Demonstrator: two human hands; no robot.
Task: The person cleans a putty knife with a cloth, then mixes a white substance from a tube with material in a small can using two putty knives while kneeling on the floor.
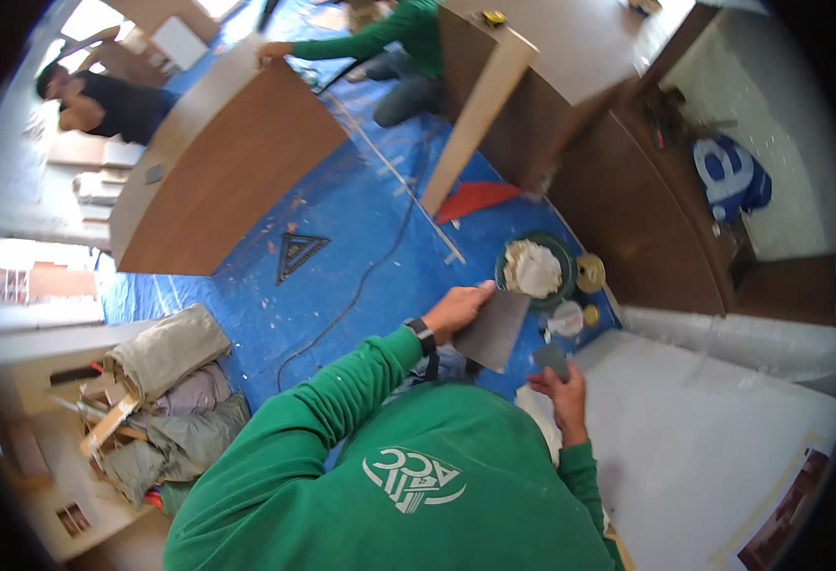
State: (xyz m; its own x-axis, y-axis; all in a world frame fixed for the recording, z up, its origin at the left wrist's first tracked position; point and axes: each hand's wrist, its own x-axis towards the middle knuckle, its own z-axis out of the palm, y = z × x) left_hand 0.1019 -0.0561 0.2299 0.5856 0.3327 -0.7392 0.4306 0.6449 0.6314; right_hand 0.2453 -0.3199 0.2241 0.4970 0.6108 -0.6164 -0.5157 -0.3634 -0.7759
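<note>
My left hand (pixel 459 312), with a dark watch on its wrist, is closed on the edge of a flat grey plate (pixel 496 333). To the right and a little nearer, my right hand (pixel 570 402) grips a small dark grey scraper blade (pixel 552 361). Just beyond the plate stands a green bucket (pixel 570 255) holding a lumpy off-white paste (pixel 532 270). Beside the bucket are a round gold-coloured can (pixel 590 273) and a white round tub or lid (pixel 565 319). Neither tool touches the paste.
Blue sheeting (pixel 370 238) covers the floor, with a black cable (pixel 368 290) and a black triangular square (pixel 299 255) on it. A curved wooden panel unit (pixel 237 162) stands far left, near two people. Dark brown panelling (pixel 641 200) rises at right; a white board (pixel 703 409) lies nearer.
</note>
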